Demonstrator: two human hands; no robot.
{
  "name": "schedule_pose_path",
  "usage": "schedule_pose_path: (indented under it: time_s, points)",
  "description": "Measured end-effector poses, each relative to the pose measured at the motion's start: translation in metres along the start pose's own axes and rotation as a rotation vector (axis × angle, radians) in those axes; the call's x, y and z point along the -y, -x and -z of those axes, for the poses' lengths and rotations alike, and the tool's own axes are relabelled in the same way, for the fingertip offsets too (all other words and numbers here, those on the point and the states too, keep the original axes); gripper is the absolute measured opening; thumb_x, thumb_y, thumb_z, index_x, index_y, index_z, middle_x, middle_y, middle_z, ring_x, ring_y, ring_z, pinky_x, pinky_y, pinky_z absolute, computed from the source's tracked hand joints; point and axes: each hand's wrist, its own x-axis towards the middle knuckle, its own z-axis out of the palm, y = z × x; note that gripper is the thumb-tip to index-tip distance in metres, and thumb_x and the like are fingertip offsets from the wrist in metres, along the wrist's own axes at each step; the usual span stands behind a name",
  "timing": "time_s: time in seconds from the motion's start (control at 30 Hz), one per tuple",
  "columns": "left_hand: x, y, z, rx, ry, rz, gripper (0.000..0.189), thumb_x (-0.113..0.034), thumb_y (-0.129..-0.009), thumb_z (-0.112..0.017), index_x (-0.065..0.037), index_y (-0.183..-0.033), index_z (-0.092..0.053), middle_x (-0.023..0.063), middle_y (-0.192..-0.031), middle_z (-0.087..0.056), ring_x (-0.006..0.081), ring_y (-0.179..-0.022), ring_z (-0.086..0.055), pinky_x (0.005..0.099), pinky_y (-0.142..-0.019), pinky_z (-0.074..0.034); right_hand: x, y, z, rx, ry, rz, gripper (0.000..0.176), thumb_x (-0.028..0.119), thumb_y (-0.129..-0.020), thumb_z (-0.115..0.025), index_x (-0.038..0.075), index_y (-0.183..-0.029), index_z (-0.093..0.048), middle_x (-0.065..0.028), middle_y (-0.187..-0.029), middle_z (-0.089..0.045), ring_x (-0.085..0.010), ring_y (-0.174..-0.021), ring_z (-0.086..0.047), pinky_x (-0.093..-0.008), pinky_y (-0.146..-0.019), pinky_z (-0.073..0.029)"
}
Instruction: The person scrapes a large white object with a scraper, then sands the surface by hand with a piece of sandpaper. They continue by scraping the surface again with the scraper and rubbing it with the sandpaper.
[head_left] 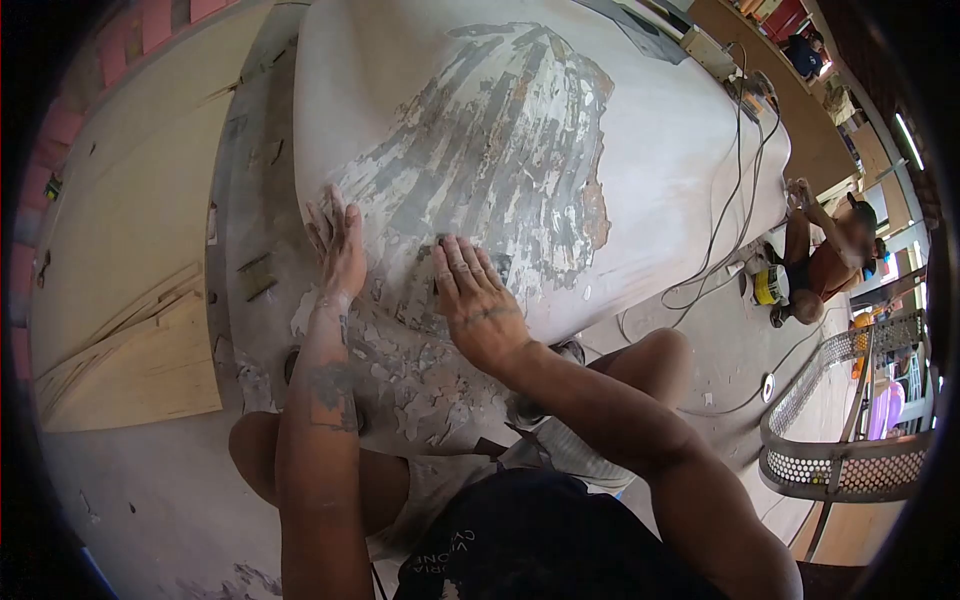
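A large pale curved surface (660, 130) fills the upper middle, with a rough patch (500, 140) of grey and white streaks and a ragged right edge. Near the lower left edge of that patch, my left hand (338, 245) rests against the surface's side, dusty, fingers pointing up and apart, holding nothing visible. My right hand (480, 305) lies on the patch's lower part with fingers stretched out. Something dark shows by its fingertips, too small to make out. Peeled flakes (430, 390) lie on the floor below, between my knees.
Wooden sheets (130, 350) with thin strips lie at the left. Cables (735, 210) run over the surface's right side to the floor. A person (835, 250) crouches at the right near a yellow bucket (770, 285). A perforated metal frame (850, 468) stands at the lower right.
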Motion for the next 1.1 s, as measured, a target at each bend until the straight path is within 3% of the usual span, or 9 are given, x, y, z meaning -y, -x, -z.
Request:
schedule_pose_path:
  time_s: [0.23, 0.37, 0.4, 0.53, 0.67, 0.77, 0.83, 0.9, 1.1]
  points:
    - [-0.01, 0.004, 0.003, 0.01, -0.045, -0.006, 0.089, -0.072, -0.103, -0.013, -0.012, -0.168, -0.005, 0.0161, -0.174, -0.004, 0.0382, -0.16, 0.009, 0.0524, -0.128, 0.007, -0.024, -0.016, 0.005, 0.126, 0.077, -0.01, 0.063, 0.027, -0.11, -0.035, -0.01, -0.16, -0.021, -0.0264, -0.168, -0.024, -0.0358, -0.157, -0.021, -0.0441, -0.131, -0.014]
    - [0.004, 0.002, -0.005, -0.01, -0.086, 0.023, 0.088, -0.075, -0.102, -0.014, -0.019, -0.168, -0.005, 0.0177, -0.174, -0.001, 0.0448, -0.159, 0.006, 0.0555, -0.128, 0.002, -0.03, -0.013, 0.01, 0.056, -0.055, -0.05, 0.057, 0.018, -0.11, -0.034, -0.001, -0.162, -0.022, -0.0252, -0.168, -0.025, -0.0338, -0.157, -0.023, -0.0429, -0.131, -0.017]
    - [0.008, 0.002, -0.005, 0.001, -0.082, -0.006, 0.088, -0.077, -0.101, -0.015, -0.021, -0.168, -0.006, 0.0186, -0.174, 0.001, 0.0468, -0.158, 0.006, 0.0567, -0.127, 0.0, -0.042, -0.032, 0.017, 0.053, 0.066, -0.06, 0.059, 0.022, -0.109, -0.034, -0.007, -0.159, -0.023, -0.0245, -0.168, -0.024, -0.0333, -0.157, -0.023, -0.0427, -0.131, -0.017]
    - [0.01, -0.002, -0.007, -0.008, 0.027, 0.04, 0.087, -0.081, -0.099, -0.017, -0.029, -0.168, -0.007, 0.0212, -0.173, 0.006, 0.0532, -0.156, 0.004, 0.06, -0.126, -0.004, -0.039, -0.025, 0.026, -0.062, 0.038, -0.021, 0.054, 0.014, -0.105, -0.042, -0.005, -0.155, -0.037, -0.0255, -0.16, -0.04, -0.0351, -0.149, -0.041, -0.0439, -0.126, -0.029]
    - [0.003, 0.0, -0.008, -0.025, -0.057, 0.087, 0.087, -0.08, -0.099, -0.017, -0.029, -0.168, -0.006, 0.0208, -0.173, 0.006, 0.0533, -0.156, 0.004, 0.06, -0.126, -0.004, -0.036, -0.005, 0.039, 0.138, -0.095, -0.027, 0.048, 0.006, -0.098, -0.055, 0.002, -0.146, -0.052, -0.0205, -0.153, -0.052, -0.0332, -0.14, -0.053, -0.0463, -0.12, -0.041]
    - [0.008, 0.002, -0.006, -0.006, -0.055, 0.058, 0.086, -0.08, -0.099, -0.018, -0.03, -0.168, -0.006, 0.0208, -0.173, 0.006, 0.0536, -0.156, 0.004, 0.0603, -0.126, -0.004, -0.057, -0.048, 0.106, 0.07, -0.196, -0.248, 0.039, 0.005, -0.1, -0.052, 0.004, -0.139, -0.059, -0.0173, -0.147, -0.058, -0.0293, -0.132, -0.06, -0.0466, -0.113, -0.048]
    - [0.008, 0.0, -0.006, -0.004, -0.025, 0.051, 0.086, -0.08, -0.099, -0.018, -0.031, -0.168, -0.006, 0.0206, -0.173, 0.007, 0.0537, -0.156, 0.004, 0.0609, -0.126, -0.004, -0.068, -0.064, 0.115, -0.245, 0.007, -0.103, 0.035, 0.006, -0.102, -0.05, 0.004, -0.135, -0.062, -0.0164, -0.137, -0.063, -0.0281, -0.122, -0.064, -0.0465, -0.101, -0.053]
    - [0.006, 0.001, -0.007, -0.002, -0.047, 0.056, 0.086, -0.08, -0.099, -0.019, -0.03, -0.168, -0.006, 0.0205, -0.173, 0.007, 0.0535, -0.156, 0.004, 0.0617, -0.126, -0.004, -0.083, -0.062, 0.07, -0.302, 0.156, -0.065, 0.035, 0.009, -0.103, -0.05, 0.004, -0.137, -0.059, -0.0178, -0.124, -0.065, -0.0323, -0.107, -0.065, -0.0459, -0.094, -0.054]
    - [0.01, -0.001, -0.007, -0.019, -0.035, 0.043, 0.085, -0.08, -0.099, -0.022, -0.032, -0.168, -0.006, 0.0197, -0.173, 0.008, 0.0533, -0.156, 0.005, 0.0632, -0.125, -0.004, -0.04, -0.023, 0.083, 0.229, -0.02, -0.019, 0.032, 0.005, -0.098, -0.051, 0.004, -0.126, -0.065, -0.017, -0.115, -0.068, -0.0281, -0.1, -0.069, -0.0437, -0.088, -0.059]
